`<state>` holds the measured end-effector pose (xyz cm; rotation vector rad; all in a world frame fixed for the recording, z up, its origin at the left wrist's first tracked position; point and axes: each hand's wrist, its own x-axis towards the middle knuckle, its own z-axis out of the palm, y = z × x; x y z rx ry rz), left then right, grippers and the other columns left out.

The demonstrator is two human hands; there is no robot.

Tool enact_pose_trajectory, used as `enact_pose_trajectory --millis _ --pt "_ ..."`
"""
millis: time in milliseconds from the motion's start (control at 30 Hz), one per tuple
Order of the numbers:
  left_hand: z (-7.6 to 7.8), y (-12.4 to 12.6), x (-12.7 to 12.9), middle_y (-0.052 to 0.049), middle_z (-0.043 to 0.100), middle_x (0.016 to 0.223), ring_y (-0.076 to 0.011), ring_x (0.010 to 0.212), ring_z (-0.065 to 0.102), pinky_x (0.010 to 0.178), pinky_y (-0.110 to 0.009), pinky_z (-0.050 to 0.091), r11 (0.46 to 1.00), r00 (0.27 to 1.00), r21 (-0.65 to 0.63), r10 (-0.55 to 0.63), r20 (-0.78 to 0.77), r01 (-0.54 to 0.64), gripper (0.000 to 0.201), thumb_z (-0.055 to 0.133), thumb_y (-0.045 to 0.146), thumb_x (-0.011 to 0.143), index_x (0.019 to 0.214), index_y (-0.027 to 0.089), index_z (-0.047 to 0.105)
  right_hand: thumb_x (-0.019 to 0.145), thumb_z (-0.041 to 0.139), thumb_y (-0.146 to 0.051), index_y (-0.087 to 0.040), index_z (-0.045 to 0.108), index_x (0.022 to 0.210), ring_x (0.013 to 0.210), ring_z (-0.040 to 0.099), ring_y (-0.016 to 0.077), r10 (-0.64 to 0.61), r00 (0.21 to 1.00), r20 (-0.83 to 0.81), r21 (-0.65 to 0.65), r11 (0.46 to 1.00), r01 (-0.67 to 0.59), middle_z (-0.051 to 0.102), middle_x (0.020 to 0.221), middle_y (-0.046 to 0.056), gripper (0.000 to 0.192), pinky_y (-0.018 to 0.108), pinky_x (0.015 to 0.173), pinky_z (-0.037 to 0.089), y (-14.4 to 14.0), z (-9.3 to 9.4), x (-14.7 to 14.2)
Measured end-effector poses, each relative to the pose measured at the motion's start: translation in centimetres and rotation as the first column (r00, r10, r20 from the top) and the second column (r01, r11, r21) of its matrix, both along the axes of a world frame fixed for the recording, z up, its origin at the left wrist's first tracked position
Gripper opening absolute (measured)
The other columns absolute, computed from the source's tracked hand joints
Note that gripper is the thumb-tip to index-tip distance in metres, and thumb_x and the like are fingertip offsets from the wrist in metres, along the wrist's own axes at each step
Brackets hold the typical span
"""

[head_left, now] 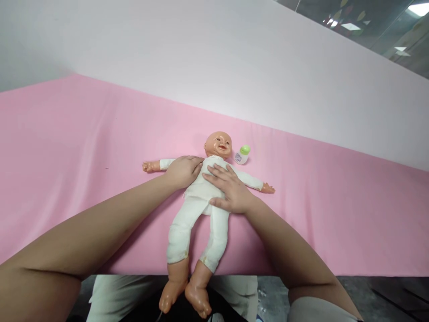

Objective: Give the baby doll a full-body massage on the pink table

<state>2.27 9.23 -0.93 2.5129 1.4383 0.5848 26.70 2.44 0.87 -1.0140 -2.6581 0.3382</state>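
On pink sheet [67, 147], doll [201, 201] below white wall [201, 53].

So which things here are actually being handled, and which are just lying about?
Being handled:
- doll, lying face up on the pink sheet
- left hand, flat on its shoulder
- right hand, flat on its torso

Lying about:
- small bottle with green cap, beside the doll's head

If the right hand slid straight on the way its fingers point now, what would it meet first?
The right hand lies flat on the doll's chest, fingers pointing up and left toward the left hand at the doll's shoulder. It would probably meet that hand first, though depth is unclear.
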Motion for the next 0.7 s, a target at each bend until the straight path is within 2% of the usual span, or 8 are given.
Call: enact_pose_trajectory --millis 67,133,267,367,433,567,633,700 --pt "0.2 -0.1 -0.1 -0.009 0.075 0.139 -0.0295 0.128 0.071 0.113 -0.044 0.054 1.000 1.000 -0.015 0.008 0.028 -0.008 0.051 0.035 0.038 0.108 0.135 0.020 0.074 0.103 0.056 -0.069 -0.026 0.042 0.168 0.169 0.021 0.0368 -0.083 0.996 -0.031 -0.008 0.997 0.083 0.029 0.180 0.011 0.079 0.069 0.135 0.013 0.9 -0.3 0.7" --pt "0.3 -0.3 -0.2 -0.008 0.078 0.134 -0.0296 0.123 0.073 0.110 -0.044 0.057 1.000 0.995 -0.027 0.017 0.093 -0.014 0.048 0.039 0.037 0.106 0.132 0.021 0.076 0.107 0.051 -0.061 -0.026 0.045 0.166 0.167 0.029 0.0336 -0.189 0.978 -0.088 -0.025 0.982 0.188 0.032 0.179 0.010 0.069 0.062 0.135 0.023 1.5 -0.5 1.4" --pt "0.5 -1.4 0.0 -0.008 0.080 0.126 -0.0276 0.115 0.076 0.108 -0.045 0.059 0.999 0.959 0.038 -0.033 0.282 0.023 0.041 0.046 0.033 0.103 0.123 0.020 0.079 0.112 0.040 -0.045 -0.026 0.055 0.159 0.147 0.058 0.0281 -0.444 0.885 -0.142 -0.055 0.896 0.441 0.061 0.161 0.008 0.053 0.048 0.122 0.048 2.3 -0.6 2.1" --pt "0.8 -3.4 0.6 -0.004 0.081 0.124 -0.0252 0.115 0.076 0.108 -0.044 0.061 0.976 0.910 0.147 -0.204 0.361 0.161 0.038 0.047 0.035 0.103 0.125 0.030 0.077 0.110 0.039 -0.032 -0.028 0.063 0.150 0.126 0.071 0.0303 -0.587 0.810 -0.022 -0.014 0.810 0.587 0.075 0.141 0.007 0.047 0.046 0.107 0.056 2.6 -0.3 2.0" --pt "1.2 -5.3 1.3 -0.003 0.082 0.121 -0.0251 0.116 0.075 0.108 -0.044 0.061 0.916 0.832 0.244 -0.394 0.390 0.319 0.038 0.048 0.033 0.102 0.128 0.034 0.075 0.104 0.043 -0.023 -0.028 0.064 0.148 0.119 0.074 0.0308 -0.628 0.776 0.056 0.010 0.777 0.629 0.077 0.134 0.009 0.048 0.044 0.101 0.057 2.6 -0.1 1.9" --pt "2.0 -8.5 2.5 -0.007 0.082 0.119 -0.0228 0.119 0.076 0.116 -0.040 0.056 0.722 0.632 0.324 -0.691 0.349 0.611 0.034 0.052 0.021 0.099 0.124 0.025 0.074 0.098 0.046 -0.015 -0.027 0.064 0.148 0.120 0.073 0.0305 -0.632 0.769 0.097 0.026 0.774 0.633 0.077 0.134 0.010 0.054 0.041 0.100 0.056 2.7 -0.3 1.5" --pt "2.0 -8.9 2.8 -0.006 0.081 0.126 -0.0230 0.126 0.073 0.122 -0.042 0.051 0.678 0.616 0.282 -0.735 0.284 0.679 0.033 0.053 0.021 0.099 0.125 0.023 0.074 0.097 0.045 -0.013 -0.027 0.065 0.147 0.121 0.073 0.0294 -0.624 0.777 0.077 0.023 0.781 0.625 0.077 0.135 0.009 0.056 0.040 0.101 0.056 2.7 -0.5 1.5" --pt "1.8 -8.5 2.9 -0.006 0.077 0.137 -0.0256 0.138 0.067 0.128 -0.046 0.044 0.694 0.662 0.220 -0.720 0.211 0.685 0.033 0.053 0.025 0.102 0.128 0.023 0.074 0.097 0.046 -0.012 -0.028 0.067 0.145 0.121 0.073 0.0280 -0.613 0.789 0.034 0.008 0.790 0.614 0.077 0.135 0.006 0.056 0.039 0.103 0.056 2.8 -0.6 1.6"
